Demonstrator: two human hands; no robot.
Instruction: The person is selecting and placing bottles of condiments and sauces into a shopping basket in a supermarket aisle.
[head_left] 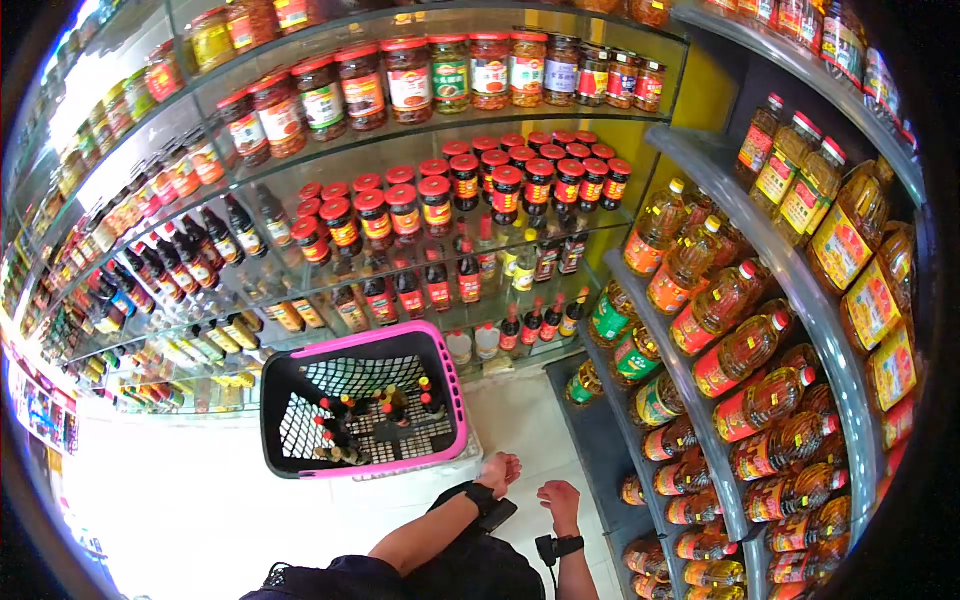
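Observation:
My left hand (500, 471) is just right of the basket's lower right corner, its fingers loosely bent and nothing visible in them. My right hand (562, 503) hangs a little to the right and lower, fingers curled in, with no object showing. Each wrist wears a black band, and the right band (568, 545) carries a small dark box with a cable. Nearest to my left hand is a black shopping basket with a pink rim (460, 400). Several small bottles (395, 410) stand inside it, and others lean or lie at its left side (345, 450).
Curved glass shelves ahead bear red-lidded jars (408, 80), dark sauce jars (505, 195) and sauce bottles (468, 275). Large cooking oil bottles (740, 355) lie tilted on a dark rack (770, 225) at the right. Pale floor tiles (515, 410) show beyond my hands.

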